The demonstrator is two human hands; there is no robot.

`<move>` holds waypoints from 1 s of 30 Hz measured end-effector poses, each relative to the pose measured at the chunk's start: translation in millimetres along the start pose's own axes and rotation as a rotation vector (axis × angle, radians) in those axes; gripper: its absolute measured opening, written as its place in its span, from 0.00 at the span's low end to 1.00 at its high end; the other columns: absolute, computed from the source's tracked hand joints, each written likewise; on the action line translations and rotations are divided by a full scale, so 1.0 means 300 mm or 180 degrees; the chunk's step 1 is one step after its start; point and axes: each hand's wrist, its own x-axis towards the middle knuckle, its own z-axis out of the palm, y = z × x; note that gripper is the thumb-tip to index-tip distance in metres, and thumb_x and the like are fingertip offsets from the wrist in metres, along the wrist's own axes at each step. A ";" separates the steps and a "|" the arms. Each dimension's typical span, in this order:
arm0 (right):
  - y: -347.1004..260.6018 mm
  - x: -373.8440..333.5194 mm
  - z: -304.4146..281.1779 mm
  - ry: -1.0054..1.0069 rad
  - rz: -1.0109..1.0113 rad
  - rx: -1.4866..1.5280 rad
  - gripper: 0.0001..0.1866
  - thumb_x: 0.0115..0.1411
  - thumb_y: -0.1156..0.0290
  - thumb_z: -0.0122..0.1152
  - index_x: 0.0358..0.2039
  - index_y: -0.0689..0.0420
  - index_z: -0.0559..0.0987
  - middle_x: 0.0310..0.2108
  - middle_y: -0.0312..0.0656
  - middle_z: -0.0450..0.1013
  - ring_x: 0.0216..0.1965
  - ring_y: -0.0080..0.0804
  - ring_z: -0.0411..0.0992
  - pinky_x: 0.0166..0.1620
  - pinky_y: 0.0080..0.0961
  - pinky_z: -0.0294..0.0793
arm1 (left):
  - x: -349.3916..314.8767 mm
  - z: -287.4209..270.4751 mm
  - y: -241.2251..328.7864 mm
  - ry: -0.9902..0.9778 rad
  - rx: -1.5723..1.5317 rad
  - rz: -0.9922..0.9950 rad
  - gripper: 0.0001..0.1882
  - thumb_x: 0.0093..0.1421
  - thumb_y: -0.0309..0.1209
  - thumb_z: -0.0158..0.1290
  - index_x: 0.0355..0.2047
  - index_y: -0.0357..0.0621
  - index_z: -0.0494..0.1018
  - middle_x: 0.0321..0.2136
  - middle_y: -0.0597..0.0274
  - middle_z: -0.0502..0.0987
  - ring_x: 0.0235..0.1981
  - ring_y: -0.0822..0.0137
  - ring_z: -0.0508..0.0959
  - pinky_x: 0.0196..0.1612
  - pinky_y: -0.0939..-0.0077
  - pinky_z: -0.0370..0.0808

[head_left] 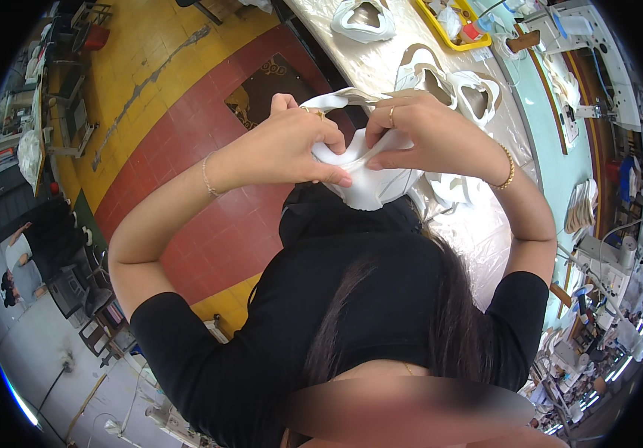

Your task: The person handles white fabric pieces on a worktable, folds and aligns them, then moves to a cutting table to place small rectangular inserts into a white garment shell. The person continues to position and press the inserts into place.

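Between my two hands is a white shoe upper [370,187], held up in front of my body. My left hand [295,142] pinches its left side, thumb on the near face and fingers curled over the edge. My right hand [414,131] grips the other side, with its thumb and fingertips close to those of the left. Part of the upper's rim curves behind both hands. Just beyond my right hand, white shoe uppers [478,101] with beige linings lie on the table. Another white upper [452,190] lies partly hidden beneath my right forearm.
The plastic-covered table [478,261] runs along my right. At the far end are one more upper [364,21] and a yellow tray [452,41] with small items. Sewing machines [605,257] stand on the light-green bench at right. A person [26,257] sits at far left.
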 end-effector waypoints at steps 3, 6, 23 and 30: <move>0.007 -0.013 -0.008 -0.0076 -0.0082 -0.0076 0.12 0.52 0.63 0.69 0.34 0.57 0.83 0.32 0.44 0.78 0.37 0.43 0.77 0.42 0.34 0.74 | -0.003 0.004 0.002 -0.0024 0.0058 0.0043 0.24 0.49 0.52 0.65 0.32 0.42 0.81 0.25 0.57 0.76 0.32 0.64 0.73 0.51 0.64 0.53; 0.009 -0.013 -0.004 -0.0116 -0.0094 -0.0151 0.12 0.53 0.64 0.68 0.36 0.57 0.83 0.33 0.45 0.78 0.38 0.43 0.77 0.43 0.34 0.75 | -0.003 0.013 0.004 -0.0015 0.0088 0.0067 0.23 0.49 0.51 0.65 0.32 0.42 0.81 0.26 0.56 0.76 0.33 0.63 0.72 0.51 0.63 0.53; -0.046 -0.017 0.001 -0.0115 0.0563 -0.0077 0.20 0.50 0.68 0.71 0.43 0.57 0.77 0.32 0.41 0.74 0.38 0.39 0.76 0.40 0.31 0.75 | -0.012 0.028 -0.009 0.0019 -0.0073 0.0446 0.18 0.49 0.46 0.67 0.29 0.44 0.79 0.25 0.69 0.75 0.36 0.71 0.68 0.51 0.66 0.51; 0.002 -0.015 0.021 -0.0081 -0.0027 0.0245 0.21 0.50 0.64 0.73 0.44 0.58 0.81 0.41 0.42 0.71 0.40 0.40 0.76 0.42 0.34 0.74 | -0.011 0.027 -0.017 -0.0053 -0.0099 0.0540 0.20 0.48 0.48 0.66 0.30 0.46 0.81 0.25 0.62 0.73 0.33 0.67 0.68 0.51 0.65 0.51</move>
